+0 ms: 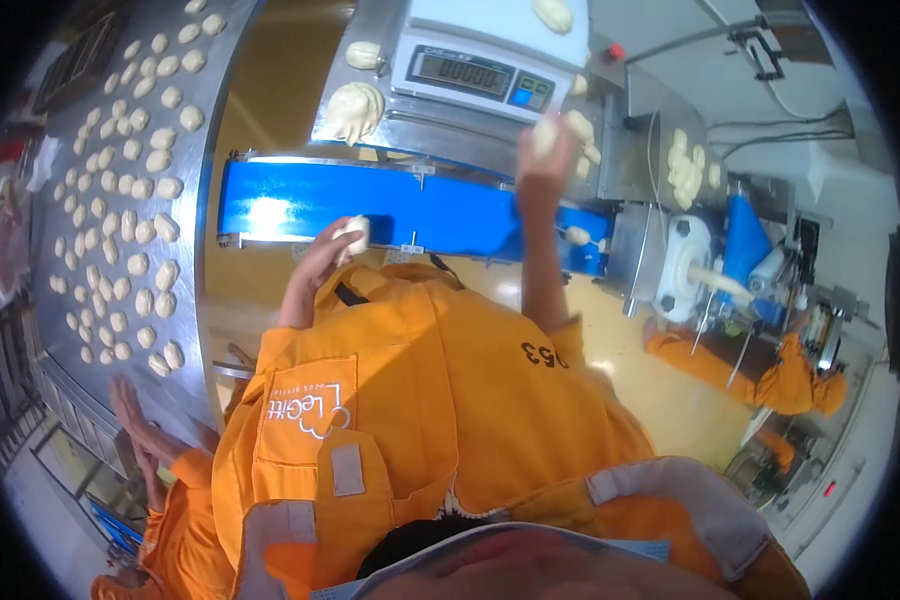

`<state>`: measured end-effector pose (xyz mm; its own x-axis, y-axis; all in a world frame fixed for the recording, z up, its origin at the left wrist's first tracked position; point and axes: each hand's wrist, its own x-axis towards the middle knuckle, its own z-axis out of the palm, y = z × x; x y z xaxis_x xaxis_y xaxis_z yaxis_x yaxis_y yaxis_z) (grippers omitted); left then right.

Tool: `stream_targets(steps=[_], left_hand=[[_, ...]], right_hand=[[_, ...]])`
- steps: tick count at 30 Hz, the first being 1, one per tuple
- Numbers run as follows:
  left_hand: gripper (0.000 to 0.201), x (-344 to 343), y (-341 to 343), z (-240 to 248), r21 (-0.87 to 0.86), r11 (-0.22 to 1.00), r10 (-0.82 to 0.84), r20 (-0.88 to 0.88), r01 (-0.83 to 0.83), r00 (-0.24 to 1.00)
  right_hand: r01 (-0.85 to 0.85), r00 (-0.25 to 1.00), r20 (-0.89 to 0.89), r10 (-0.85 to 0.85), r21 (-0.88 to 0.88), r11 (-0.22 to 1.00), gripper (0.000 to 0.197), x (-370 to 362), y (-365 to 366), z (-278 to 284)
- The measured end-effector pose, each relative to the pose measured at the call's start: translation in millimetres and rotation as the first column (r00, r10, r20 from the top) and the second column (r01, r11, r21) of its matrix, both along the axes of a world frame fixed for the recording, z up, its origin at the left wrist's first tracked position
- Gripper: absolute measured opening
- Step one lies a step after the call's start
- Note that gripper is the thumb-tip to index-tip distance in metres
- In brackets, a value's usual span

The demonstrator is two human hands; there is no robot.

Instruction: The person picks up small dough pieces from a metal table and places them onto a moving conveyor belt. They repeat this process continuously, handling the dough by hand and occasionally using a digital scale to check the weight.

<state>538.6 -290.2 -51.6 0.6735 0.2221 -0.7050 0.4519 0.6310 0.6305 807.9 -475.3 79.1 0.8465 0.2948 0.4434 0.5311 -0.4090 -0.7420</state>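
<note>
My left hand (pixel 322 262) is closed around a pale dough piece (pixel 359 234) at the near edge of a blue conveyor belt (pixel 370 200). Across the belt reaches my right hand (pixel 547 168), slightly blurred, its fingers gripping another dough piece (pixel 544 138) just below the right corner of a digital scale (pixel 470 78). One more dough piece (pixel 552 14) rests on the scale's white platform. Close to the right hand, several dough pieces (pixel 582 128) lie beside the scale. A dough portion (pixel 577 236) sits on the belt's right end.
Left of the scale are a large dough lump (pixel 355 112) and a smaller piece (pixel 364 55). Many dough portions cover a steel table (pixel 202 130) at left, where a co-worker's hands (pixel 135 415) reach. A machine (pixel 682 268) stands at the belt's right end, with dough pieces (pixel 683 170) behind it.
</note>
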Motion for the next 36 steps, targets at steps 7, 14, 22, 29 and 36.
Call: stream_targets(steps=[7,14,22,29,36], left_hand=[[0.048,-32,18,35,0.092,0.972,0.218,0.008,-0.218,0.976],[0.043,-30,13,72,0.014,0.974,0.225,0.086,-0.227,0.97],[0.03,-118,51,33,0.242,0.911,0.318,0.106,-0.335,0.942],[0.031,-208,93,60,0.132,0.783,0.582,0.189,-0.608,0.791],[0.033,-258,174,100,0.161,0.653,0.7,0.243,-0.74,0.671]], right_hand=[[-0.757,0.216,-0.867,0.449,0.142,0.637,0.034,-90,-54,-45],[-0.514,0.756,-0.41,0.51,0.111,0.85,0.037,79,-5,85],[-0.163,0.876,0.251,0.411,-0.648,0.744,0.047,213,79,72],[-0.212,0.912,-0.36,0.199,0.003,0.977,0.036,170,161,134],[-0.842,0.539,-0.192,0.82,-0.121,0.525,0.032,-82,443,93]])
